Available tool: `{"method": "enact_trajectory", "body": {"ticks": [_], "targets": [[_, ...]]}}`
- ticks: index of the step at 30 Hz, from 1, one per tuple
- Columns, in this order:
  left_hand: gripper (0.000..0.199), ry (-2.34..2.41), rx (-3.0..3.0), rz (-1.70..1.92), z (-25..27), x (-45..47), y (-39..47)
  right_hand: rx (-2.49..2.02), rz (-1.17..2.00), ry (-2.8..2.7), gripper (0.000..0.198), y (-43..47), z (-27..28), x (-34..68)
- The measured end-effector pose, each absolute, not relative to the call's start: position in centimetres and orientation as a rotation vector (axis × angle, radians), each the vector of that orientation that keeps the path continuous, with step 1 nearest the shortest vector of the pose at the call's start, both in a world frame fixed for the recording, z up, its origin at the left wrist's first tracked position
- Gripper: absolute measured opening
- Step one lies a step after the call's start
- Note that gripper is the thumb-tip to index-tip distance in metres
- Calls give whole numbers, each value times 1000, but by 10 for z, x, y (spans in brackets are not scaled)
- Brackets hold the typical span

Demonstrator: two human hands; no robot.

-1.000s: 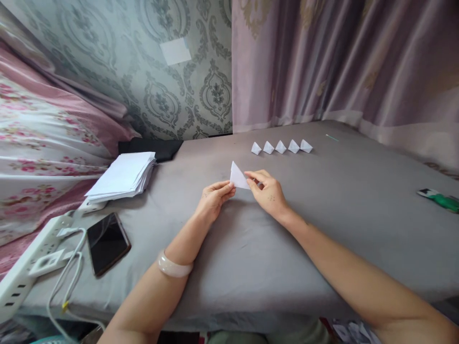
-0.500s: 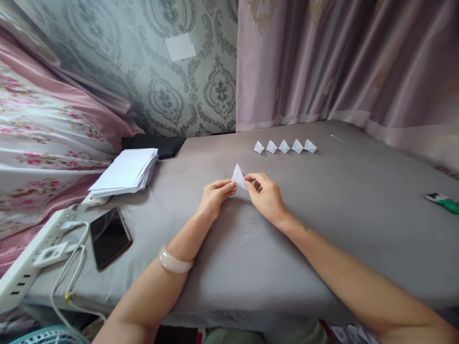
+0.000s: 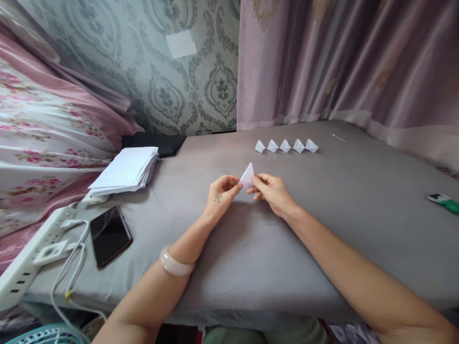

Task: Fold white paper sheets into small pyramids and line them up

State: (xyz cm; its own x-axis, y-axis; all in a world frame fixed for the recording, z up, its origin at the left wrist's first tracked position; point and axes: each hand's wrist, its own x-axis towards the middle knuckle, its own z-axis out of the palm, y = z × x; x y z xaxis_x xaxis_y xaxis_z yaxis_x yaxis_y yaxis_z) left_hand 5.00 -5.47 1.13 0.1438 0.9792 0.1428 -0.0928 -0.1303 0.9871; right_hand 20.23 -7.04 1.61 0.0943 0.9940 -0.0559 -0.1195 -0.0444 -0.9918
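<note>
Here, nearest the body, a dark phone (image 3: 111,236) is lying on the gray-covered counter (image 3: 344,200) beside a white power strip (image 3: 28,270), perhaps to be within reach of its outlets. Farther in, the left hand (image 3: 220,195) is pinching a white paper triangle (image 3: 247,177) at its lower left, while the right hand (image 3: 275,193) is gripping its right edge. The triangle is pointing tip-up over the counter; pinching from both sides is likely steadying so light a piece. Beyond and leftward, a paper stack (image 3: 124,167) is lying flat, apparently out of the hands' way. Farther back, five folded paper shapes (image 3: 285,146) are sitting in a row, presumably lined up there to avoid being knocked.
</note>
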Motion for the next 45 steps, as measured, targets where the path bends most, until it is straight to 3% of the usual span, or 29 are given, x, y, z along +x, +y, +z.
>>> {"method": "enact_trajectory", "body": {"ticks": [11, 18, 23, 31, 45], "targets": [[44, 728, 1137, 959, 20, 44, -57, -963, 1523, -1135, 33, -67, 17, 217], [36, 745, 1175, 855, 20, 39, -53, -922, 1556, -1231, 34, -67, 17, 219], [33, 775, 1206, 826, 20, 32, -49, -1002, 1457, -1314, 37, -67, 18, 224], [34, 832, 1216, 997, 19, 36, -47, -1183, 981, -1376, 34, -62, 15, 220], [31, 712, 1245, 1354, 17, 45, -51, -1015, 878, -1209, 24, -69, 16, 207]]}}
